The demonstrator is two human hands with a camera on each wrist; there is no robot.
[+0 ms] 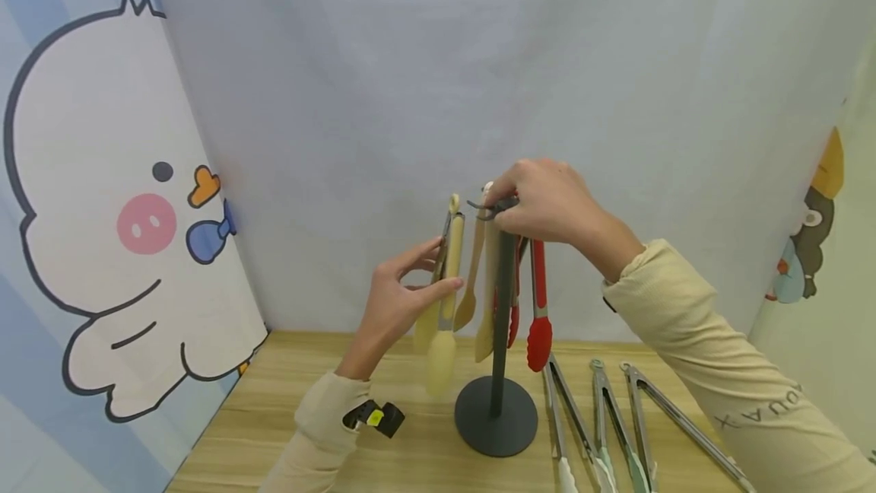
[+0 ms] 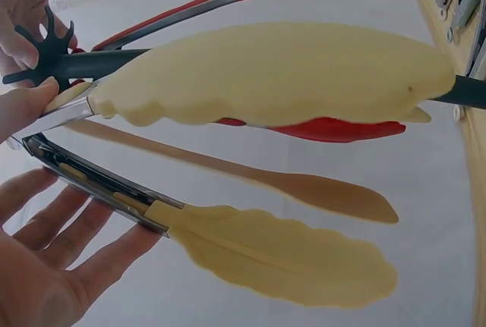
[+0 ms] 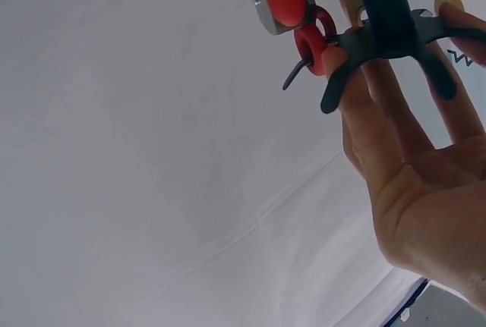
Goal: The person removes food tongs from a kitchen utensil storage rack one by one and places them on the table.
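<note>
L hand (image 1: 397, 297) clamped on yellow tongs (image 1: 446, 318) btwn thumb & fingers; tongs in air, heads down, just left of blk stand (image 1: 503, 326). R hand (image 1: 550, 204) clamped on stand's hooked top. Red tongs (image 1: 539, 341) hang right, wooden spoon (image 1: 467, 306) left; 3 prs metal tongs (image 1: 612, 409) on table (image 1: 411, 466), near right.

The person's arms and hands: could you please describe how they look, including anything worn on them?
The left hand and right hand are bare. The left sleeve and right sleeve are cream, bunched at the ends; dark lettering marks the right one. A black device with a yellow-green patch shows at the left wrist; a dark sliver shows by the right cuff.
</note>
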